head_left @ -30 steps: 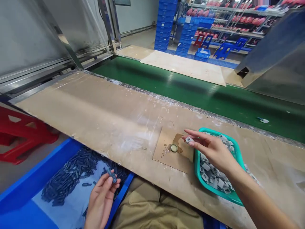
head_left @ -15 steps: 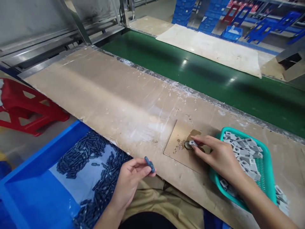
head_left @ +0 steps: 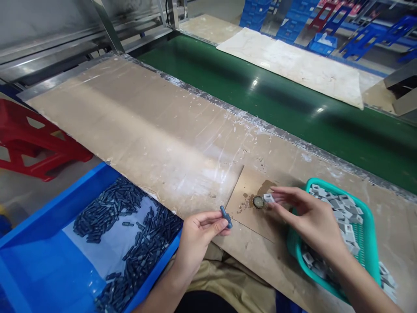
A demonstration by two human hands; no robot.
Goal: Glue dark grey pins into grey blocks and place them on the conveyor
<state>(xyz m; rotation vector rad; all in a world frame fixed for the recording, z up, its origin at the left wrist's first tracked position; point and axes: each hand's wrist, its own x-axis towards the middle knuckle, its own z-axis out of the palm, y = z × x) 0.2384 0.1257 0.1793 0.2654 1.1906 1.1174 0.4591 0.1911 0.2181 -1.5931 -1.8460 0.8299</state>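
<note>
Between the thumb and fingers of my left hand [head_left: 203, 234] is a small dark blue plastic pin [head_left: 226, 217], tilted, near the table's front edge. My right hand [head_left: 312, 217] pinches a small grey-white plastic block [head_left: 269, 198] with a square hole in its end. Just left of that block, a small round cap [head_left: 259, 201] holding some liquid sits on a brown board [head_left: 250, 221] with wet stains. More grey blocks [head_left: 347, 208] fill the green basket [head_left: 374, 234] beside my right forearm. Many dark blue pins [head_left: 107, 208] lie in the blue bin [head_left: 48, 261] at the left.
Beyond the worn tabletop [head_left: 130, 121] runs a green conveyor belt [head_left: 208, 74], with a pale sheet [head_left: 289, 65] along its far side. A red stool [head_left: 42, 143] stands at the left. Several loose grey blocks [head_left: 387, 278] lie right of the basket.
My left hand has moved right and slightly up with the pin, closer to the board. My right hand has drawn the grey block slightly right, off the round cap.
</note>
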